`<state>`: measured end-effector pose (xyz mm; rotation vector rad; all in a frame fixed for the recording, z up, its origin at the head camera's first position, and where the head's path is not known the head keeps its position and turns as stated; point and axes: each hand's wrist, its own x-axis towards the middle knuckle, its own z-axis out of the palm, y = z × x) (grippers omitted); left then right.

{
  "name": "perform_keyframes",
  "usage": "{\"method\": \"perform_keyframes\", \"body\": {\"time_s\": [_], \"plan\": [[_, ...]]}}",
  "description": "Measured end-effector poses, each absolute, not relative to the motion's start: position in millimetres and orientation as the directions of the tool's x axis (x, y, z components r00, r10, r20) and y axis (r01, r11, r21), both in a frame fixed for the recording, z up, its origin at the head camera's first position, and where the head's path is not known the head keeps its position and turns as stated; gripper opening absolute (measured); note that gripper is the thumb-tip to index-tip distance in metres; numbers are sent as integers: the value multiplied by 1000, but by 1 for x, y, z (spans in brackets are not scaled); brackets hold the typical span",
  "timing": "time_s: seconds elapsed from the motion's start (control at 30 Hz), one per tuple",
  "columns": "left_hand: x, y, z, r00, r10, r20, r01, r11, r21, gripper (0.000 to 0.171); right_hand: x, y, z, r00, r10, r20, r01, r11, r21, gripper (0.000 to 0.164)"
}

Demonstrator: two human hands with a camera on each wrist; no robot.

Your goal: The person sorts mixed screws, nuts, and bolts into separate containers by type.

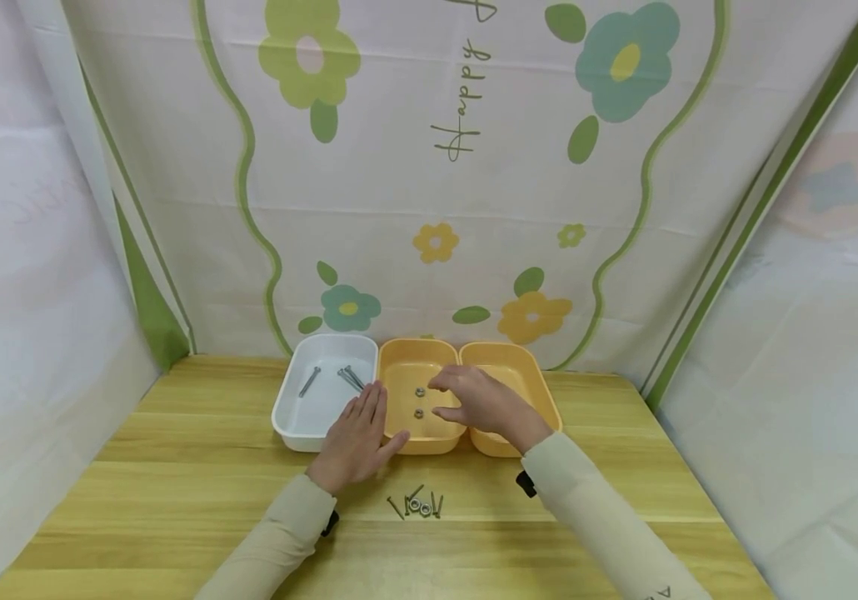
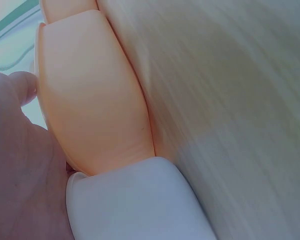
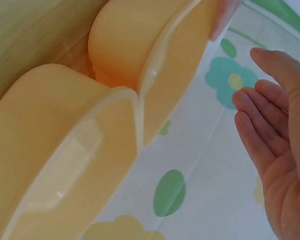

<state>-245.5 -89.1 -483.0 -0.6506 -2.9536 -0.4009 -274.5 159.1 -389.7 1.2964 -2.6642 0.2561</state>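
My left hand (image 1: pixel 354 442) lies with straight fingers over the shared rim of the white tray (image 1: pixel 297 437) and the middle orange tray (image 1: pixel 429 447), its thumb spread over the orange one's front edge. In the right wrist view my right hand (image 3: pixel 275 125) has loosely bent fingers, thumb apart, and nothing between them. It hovers above the border of the middle and right orange trays. Beside its fingertips, two nuts (image 1: pixel 420 392) lie in the middle tray. Several bolts (image 1: pixel 310 382) lie in the white tray, partly hidden near my left fingers.
A small pile of screws (image 1: pixel 396 507) and nuts (image 1: pixel 425 509) lies on the wooden table (image 1: pixel 197 467) in front of the trays. The right orange tray (image 1: pixel 541 392) is partly covered by my right hand. A flowered cloth (image 1: pixel 369 183) hangs behind, with cloth on both sides.
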Motion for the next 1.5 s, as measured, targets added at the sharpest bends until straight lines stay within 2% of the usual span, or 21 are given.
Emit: {"method": "perform_keyframes", "body": {"time_s": [0.4,0.57,0.73,0.9,1.13,1.5], "plan": [[-246,-91,-486,-892,408,196,448,857,256,89,-242,154,-393,-560,-823,99,-826,545,-142,31],[-245,-90,-483,-900,404,163,434,869,238,89,-232,152,-402,-571,-821,18,-812,561,-162,26],[-245,-90,-483,-902,400,163,429,871,238,88,-223,148,-412,-585,-808,-74,-783,587,-205,29],[-245,-90,-483,-902,400,163,429,872,237,89,-216,141,-424,-572,-808,-143,-778,590,-218,29],[-246,-90,-484,-899,401,175,434,868,243,88,-211,134,-441,-538,-831,-140,-801,556,-222,21],[-244,-90,-483,-898,399,185,435,869,237,88,-210,133,-461,-591,-796,-134,-761,604,-237,12]]}}
